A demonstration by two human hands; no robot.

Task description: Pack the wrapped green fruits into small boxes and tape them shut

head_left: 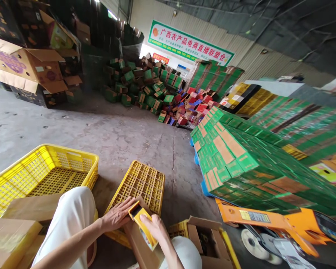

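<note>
Between my knees a long, narrow cardboard box (pixel 141 246) rests over an upturned yellow plastic crate (pixel 147 179). My left hand (pixel 119 213) lies with its fingers stretched out along the box's left edge near the far end. Closed around a yellow tape dispenser (pixel 137 215), my right hand (pixel 154 226) presses it on the top of the box near the left fingertips. The dispenser's far end is dark. Its underside and any tape under it are hidden.
A large yellow crate (pixel 93 158) stands at left, with cartons (pixel 11 239) nearer me. At right are an open cardboard box (pixel 222 243), an orange pallet jack (pixel 254 216) and stacked green boxes (pixel 235 168). Farther off lies a heap of small boxes (pixel 156 91).
</note>
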